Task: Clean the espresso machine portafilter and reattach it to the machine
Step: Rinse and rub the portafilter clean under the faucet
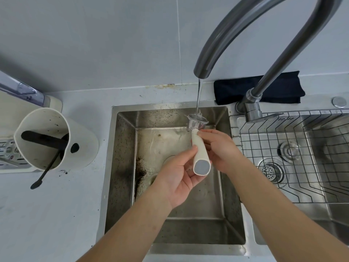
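The portafilter [199,152] has a cream handle with a grey end cap and a metal basket head [197,121]. It is held over the small steel sink [124,148], basket up under a thin stream of water [198,95] from the curved tap [217,42]. My left hand [177,178] grips the handle near its lower end from the left. My right hand [219,148] holds the handle's upper part from the right, fingertips close to the basket. The espresso machine is only partly seen at the left edge [22,93].
Coffee grounds lie on the sink floor at the left. A cream knock box [54,137] with a black bar stands on the counter to the left, a black brush [44,173] leaning against it. A dark cloth [236,91] lies behind the sink. A wire rack [283,157] sits in the right basin.
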